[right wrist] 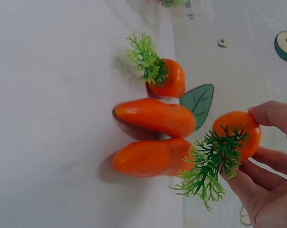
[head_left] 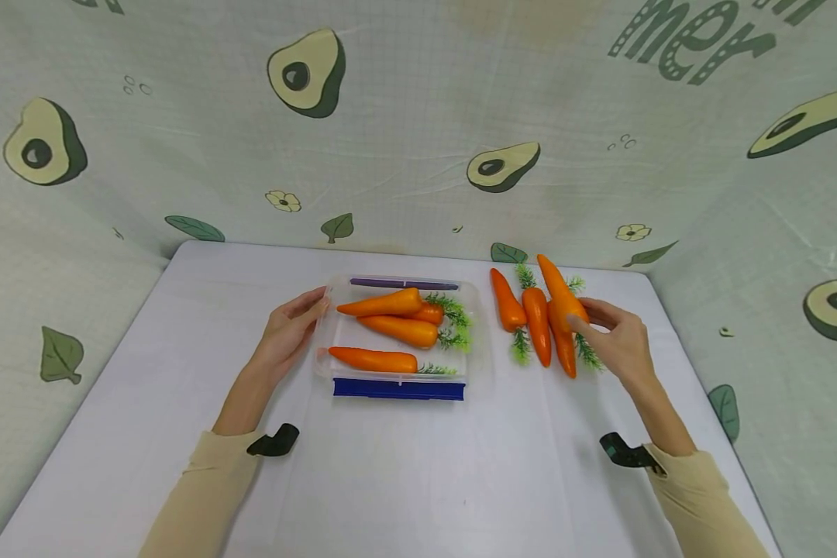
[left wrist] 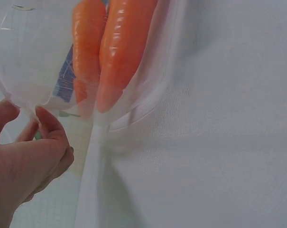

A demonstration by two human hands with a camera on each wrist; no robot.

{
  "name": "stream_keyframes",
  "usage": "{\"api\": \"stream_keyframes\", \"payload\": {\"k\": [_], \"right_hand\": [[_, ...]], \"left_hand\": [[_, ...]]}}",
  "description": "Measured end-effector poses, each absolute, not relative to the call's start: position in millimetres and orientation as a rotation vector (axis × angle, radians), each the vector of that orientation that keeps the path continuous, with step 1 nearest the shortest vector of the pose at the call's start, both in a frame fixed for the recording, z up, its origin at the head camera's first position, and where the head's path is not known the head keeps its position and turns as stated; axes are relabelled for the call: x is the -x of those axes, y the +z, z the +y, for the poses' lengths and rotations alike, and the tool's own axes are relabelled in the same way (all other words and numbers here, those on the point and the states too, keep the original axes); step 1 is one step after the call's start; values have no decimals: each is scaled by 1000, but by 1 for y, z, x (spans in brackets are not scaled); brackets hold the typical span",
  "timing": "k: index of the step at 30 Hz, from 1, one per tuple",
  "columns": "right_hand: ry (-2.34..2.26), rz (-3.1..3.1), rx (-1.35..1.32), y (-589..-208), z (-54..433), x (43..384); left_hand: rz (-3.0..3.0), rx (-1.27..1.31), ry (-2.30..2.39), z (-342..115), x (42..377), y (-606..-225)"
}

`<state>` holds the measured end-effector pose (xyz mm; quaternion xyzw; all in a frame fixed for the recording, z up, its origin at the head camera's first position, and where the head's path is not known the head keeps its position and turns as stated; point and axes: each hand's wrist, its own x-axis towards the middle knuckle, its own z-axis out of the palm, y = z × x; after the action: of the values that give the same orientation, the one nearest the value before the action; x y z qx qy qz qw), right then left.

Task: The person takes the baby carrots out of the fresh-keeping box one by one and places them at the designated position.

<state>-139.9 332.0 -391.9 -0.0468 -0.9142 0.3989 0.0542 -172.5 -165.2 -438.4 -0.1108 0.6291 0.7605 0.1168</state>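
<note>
My left hand (head_left: 286, 337) pinches the left rim of a clear plastic container (head_left: 352, 335) between thumb and fingers. Several orange carrots with green tops lie in it, such as the front carrot (head_left: 373, 359). My right hand (head_left: 617, 341) grips a carrot (head_left: 560, 285) near its leafy end, above the table carrots; in the right wrist view its green top (right wrist: 207, 168) hangs toward the camera. Three more carrots lie side by side below and left of that hand: a left carrot (head_left: 507, 301), a middle carrot (head_left: 538, 325) and a right carrot (head_left: 566, 353), partly covered.
A blue latch flap (head_left: 399, 389) runs along the container's front, and a purple one (head_left: 404, 284) along its back. The white table (head_left: 418, 480) meets a cloth backdrop (head_left: 404, 155) printed with avocados and leaves. Dark wrist devices (head_left: 275, 440) sit on both sleeves.
</note>
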Motion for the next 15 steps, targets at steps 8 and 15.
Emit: {"api": "stream_keyframes", "payload": {"k": [8,15], "right_hand": [[1156,-2786,313,-408,355,139],[1199,-2772,494,-418,371,139]], "left_hand": [[1827,311,2241,-165,173,-440],[1810,303,2259,-166,172,-442]]}}
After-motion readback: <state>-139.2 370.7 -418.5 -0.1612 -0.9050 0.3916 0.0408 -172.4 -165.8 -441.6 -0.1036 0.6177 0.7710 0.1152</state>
